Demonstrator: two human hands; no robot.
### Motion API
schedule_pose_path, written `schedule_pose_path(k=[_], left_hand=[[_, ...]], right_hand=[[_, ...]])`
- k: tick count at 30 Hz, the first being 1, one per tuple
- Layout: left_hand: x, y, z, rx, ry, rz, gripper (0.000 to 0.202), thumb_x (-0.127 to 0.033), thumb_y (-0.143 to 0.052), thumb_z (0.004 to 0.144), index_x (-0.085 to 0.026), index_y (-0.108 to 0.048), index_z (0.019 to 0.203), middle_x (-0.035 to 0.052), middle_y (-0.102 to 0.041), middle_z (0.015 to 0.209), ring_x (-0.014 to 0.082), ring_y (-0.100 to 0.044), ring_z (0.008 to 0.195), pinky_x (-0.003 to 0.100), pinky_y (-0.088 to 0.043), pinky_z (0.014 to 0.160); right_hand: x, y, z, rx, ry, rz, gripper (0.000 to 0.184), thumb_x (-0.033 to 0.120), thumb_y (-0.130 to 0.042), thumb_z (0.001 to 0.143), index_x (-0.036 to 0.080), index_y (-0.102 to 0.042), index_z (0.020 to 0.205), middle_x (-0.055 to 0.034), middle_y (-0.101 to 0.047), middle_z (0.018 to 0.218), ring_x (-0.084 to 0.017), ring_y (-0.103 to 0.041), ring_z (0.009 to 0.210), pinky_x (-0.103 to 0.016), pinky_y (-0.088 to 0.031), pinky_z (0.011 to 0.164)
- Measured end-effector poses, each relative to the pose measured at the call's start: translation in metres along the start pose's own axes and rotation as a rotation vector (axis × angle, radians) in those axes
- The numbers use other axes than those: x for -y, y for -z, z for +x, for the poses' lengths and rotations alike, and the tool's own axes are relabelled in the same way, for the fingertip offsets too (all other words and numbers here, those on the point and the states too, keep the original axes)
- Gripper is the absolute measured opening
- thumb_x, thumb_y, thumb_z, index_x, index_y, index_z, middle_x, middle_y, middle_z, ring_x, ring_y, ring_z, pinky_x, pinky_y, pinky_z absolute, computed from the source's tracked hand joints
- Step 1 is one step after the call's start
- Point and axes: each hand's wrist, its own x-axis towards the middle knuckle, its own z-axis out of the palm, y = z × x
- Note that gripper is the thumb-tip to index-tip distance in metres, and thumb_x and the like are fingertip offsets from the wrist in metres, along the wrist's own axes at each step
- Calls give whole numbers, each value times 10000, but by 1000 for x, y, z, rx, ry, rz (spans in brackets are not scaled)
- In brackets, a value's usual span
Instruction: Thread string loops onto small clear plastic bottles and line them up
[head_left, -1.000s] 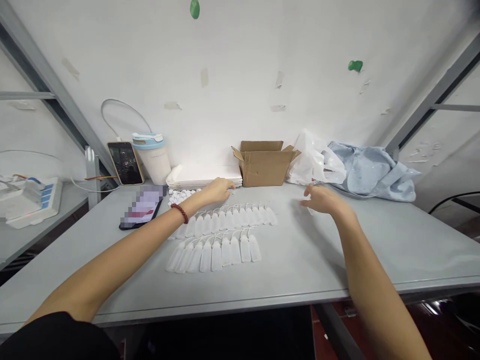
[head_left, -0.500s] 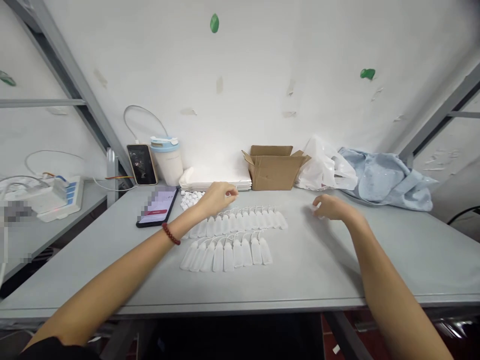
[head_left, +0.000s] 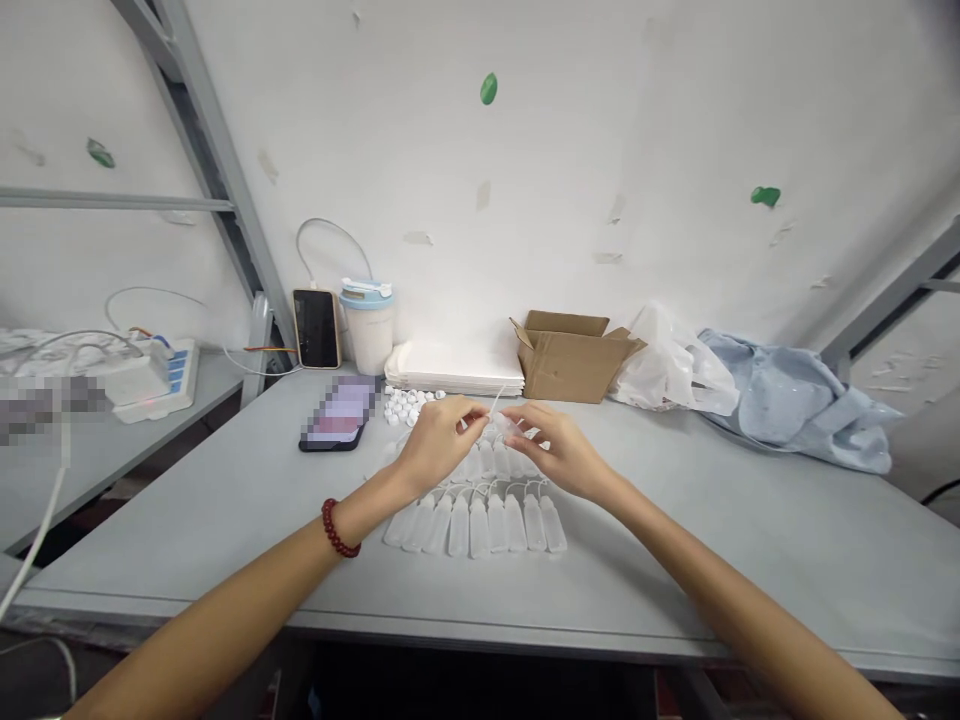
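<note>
In the middle of the desk, above the rows of bottles, my two hands are close together. My left hand [head_left: 444, 438], with a red bead bracelet on the wrist, pinches a thin white tube [head_left: 497, 400] that points up between the hands. The fingers of my right hand [head_left: 556, 445] are closed around a small translucent plastic bottle [head_left: 507, 427], mostly hidden by them. A front row of translucent bottles [head_left: 478, 528] with bent thin tubes lies flat nearer to me. Behind it a second row [head_left: 487, 463] is partly covered by my hands. Small white caps [head_left: 407, 404] are piled beyond my left hand.
At the left lies a phone [head_left: 339, 412]; another phone [head_left: 316, 330] leans by a blue-lidded cup [head_left: 368, 330]. Along the wall are a white stack [head_left: 457, 368], an open cardboard box [head_left: 574, 362], a white plastic bag [head_left: 671, 365] and blue cloth [head_left: 795, 395].
My right hand has come in from the right with the bottle to meet my left hand. The left hand has shifted slightly nearer to me. The camera view has turned a little.
</note>
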Motion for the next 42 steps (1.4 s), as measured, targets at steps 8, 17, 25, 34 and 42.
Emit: schedule_pose_path(k=[8, 17, 25, 34, 42], left_hand=[[-13, -4, -7, -48, 3, -10, 86, -172, -578, 794, -163, -659, 767, 7, -688, 738, 121, -586, 631, 243, -450, 634], [-17, -4, -11, -51, 90, -87, 108, -180, -571, 797, -172, -678, 793, 12, -695, 772, 136, -614, 696, 242, -468, 632], [-18, -5, -16, -27, 88, -218, 131, -194, -571, 800, -174, -670, 885, 19, -700, 864, 142, -640, 777, 247, -512, 718], [-23, -4, -15, -3, 177, -428, 171, -292, -608, 788, -160, -676, 873, 54, -701, 902, 176, -642, 841, 282, -529, 768], [-16, -3, -8, 64, 377, -659, 185, -310, -668, 733, -143, -655, 811, 41, -681, 806, 152, -625, 758, 280, -520, 720]], right_hand=[[-7, -1, -14, -66, 18, 39, 267, 310, -518, 867, 206, -612, 1094, -79, -630, 921, -159, -594, 771, -262, -517, 576], [1, 5, -16, 7, -34, 109, 249, 289, -530, 856, 220, -637, 1071, -54, -644, 900, -145, -595, 768, -246, -499, 594], [2, 1, -17, -27, -54, 87, 259, 292, -507, 867, 201, -619, 1082, -64, -634, 901, -151, -597, 775, -248, -502, 591], [-1, -3, -17, -108, 13, 25, 244, 295, -497, 880, 208, -578, 1093, -67, -640, 893, -167, -599, 769, -279, -521, 582], [-6, -17, -23, -214, 185, -130, 272, 221, -452, 903, 220, -482, 1173, -76, -606, 954, -169, -582, 805, -302, -533, 652]])
